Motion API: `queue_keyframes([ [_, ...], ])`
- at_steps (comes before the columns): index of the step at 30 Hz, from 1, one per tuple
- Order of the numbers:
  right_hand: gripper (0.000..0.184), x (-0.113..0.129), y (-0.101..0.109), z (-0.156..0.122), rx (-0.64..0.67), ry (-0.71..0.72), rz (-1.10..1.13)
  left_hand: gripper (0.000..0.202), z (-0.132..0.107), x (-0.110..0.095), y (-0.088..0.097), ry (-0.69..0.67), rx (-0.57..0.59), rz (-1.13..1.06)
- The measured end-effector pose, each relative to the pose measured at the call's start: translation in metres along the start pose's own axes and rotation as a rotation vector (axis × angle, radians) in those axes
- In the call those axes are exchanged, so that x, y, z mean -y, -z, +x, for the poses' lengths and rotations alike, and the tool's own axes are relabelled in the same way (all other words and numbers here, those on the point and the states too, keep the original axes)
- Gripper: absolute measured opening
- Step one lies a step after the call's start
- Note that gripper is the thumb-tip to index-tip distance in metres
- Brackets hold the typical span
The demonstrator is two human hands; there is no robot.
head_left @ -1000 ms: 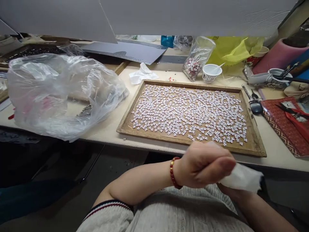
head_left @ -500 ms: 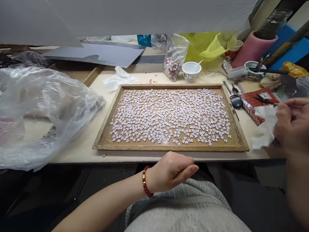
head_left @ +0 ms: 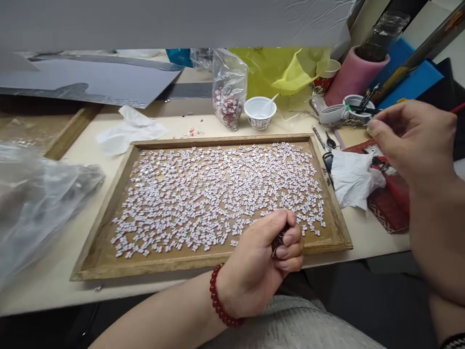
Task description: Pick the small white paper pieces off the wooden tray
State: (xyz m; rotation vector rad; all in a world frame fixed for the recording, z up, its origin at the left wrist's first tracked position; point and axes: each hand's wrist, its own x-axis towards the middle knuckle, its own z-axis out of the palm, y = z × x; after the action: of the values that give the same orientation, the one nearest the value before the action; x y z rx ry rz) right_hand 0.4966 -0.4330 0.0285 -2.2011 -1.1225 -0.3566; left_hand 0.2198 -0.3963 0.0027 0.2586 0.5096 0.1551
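Observation:
A wooden tray [head_left: 109, 208] lies on the pale table, covered with several small white-and-pink pieces [head_left: 218, 194]. My left hand [head_left: 265, 261] hovers over the tray's near edge. Its fingers are curled round something small and dark that I cannot make out. A red bead bracelet [head_left: 220, 303] sits on that wrist. My right hand [head_left: 414, 140] is raised at the right, above a red patterned cloth [head_left: 390, 213]. Its fingers are pinched together near a thin red stick at the frame edge. A crumpled white tissue [head_left: 350, 177] lies beside the tray's right rim.
A small white cup [head_left: 259, 112] and a clear bag of red-white bits [head_left: 228, 92] stand behind the tray. Another white tissue [head_left: 129, 131] lies at the back left. A big clear plastic bag [head_left: 39, 198] fills the left. Cups with brushes [head_left: 348, 111] and a pink roll [head_left: 354, 72] stand back right.
My right hand has let go of the white tissue, which now lies by the tray, and has lifted. My left hand rose over the tray edge. The view shifted right.

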Motion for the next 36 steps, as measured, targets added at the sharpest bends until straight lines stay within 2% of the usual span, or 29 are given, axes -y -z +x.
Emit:
queue_keyframes([
  [2,0.012,0.015,-0.006,0.0,0.145,0.117,0.177,0.017,0.006,0.002,-0.005,0.009,-0.048,-0.073],
  [5,0.006,0.028,-0.028,0.002,0.317,0.289,0.233,0.015,0.011,0.001,-0.009,0.024,-0.045,-0.073],
  [9,0.004,0.027,-0.066,0.004,0.404,0.332,0.269,0.013,0.016,-0.007,-0.005,0.019,0.046,0.111],
  [13,0.006,0.018,-0.089,-0.001,0.393,0.419,0.203,0.019,0.02,-0.012,0.006,-0.04,0.042,0.214],
  [18,0.008,0.02,-0.089,-0.006,0.389,0.479,0.147,0.035,0.021,-0.014,0.014,-0.127,-0.01,0.209],
  [21,0.007,0.027,-0.08,-0.003,0.433,0.435,0.17,0.031,0.021,-0.018,0.013,-0.163,-0.042,0.161],
  [27,0.007,0.046,-0.063,-0.001,0.54,0.359,0.13,0.021,0.019,-0.024,0.011,-0.138,-0.057,0.114],
  [32,0.007,0.05,-0.079,-0.008,0.5,0.307,0.116,0.024,0.015,-0.025,0.007,-0.115,-0.046,0.11],
  [36,0.009,0.041,-0.097,-0.011,0.418,0.358,0.143,0.028,0.008,-0.035,0.001,-0.096,-0.059,0.131],
])
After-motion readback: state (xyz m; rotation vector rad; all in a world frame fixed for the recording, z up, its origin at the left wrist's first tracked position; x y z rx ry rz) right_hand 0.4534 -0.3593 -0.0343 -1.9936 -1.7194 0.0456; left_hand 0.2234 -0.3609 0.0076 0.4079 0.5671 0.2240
